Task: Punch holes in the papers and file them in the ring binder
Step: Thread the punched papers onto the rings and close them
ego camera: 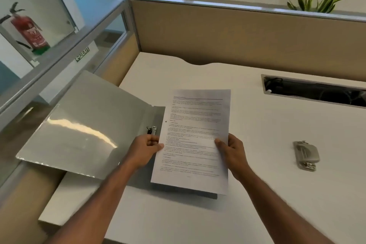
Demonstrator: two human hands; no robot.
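Note:
I hold a printed sheaf of papers (195,136) over the open grey ring binder (83,125), which lies at the left of the white desk (257,194). My left hand (146,149) pinches the papers' left edge and my right hand (230,150) grips the right edge. A punched hole shows near the left margin of the top sheet. The binder's metal ring mechanism (151,130) pokes out just left of the papers, above my left hand. A grey hole punch (306,154) rests on the desk to the right, apart from both hands.
The binder's open cover overhangs the desk's left edge. A cable slot (315,92) cuts into the desk at the back right. Beige partition walls (237,35) close off the back and left. A fire extinguisher (27,29) stands beyond the glass.

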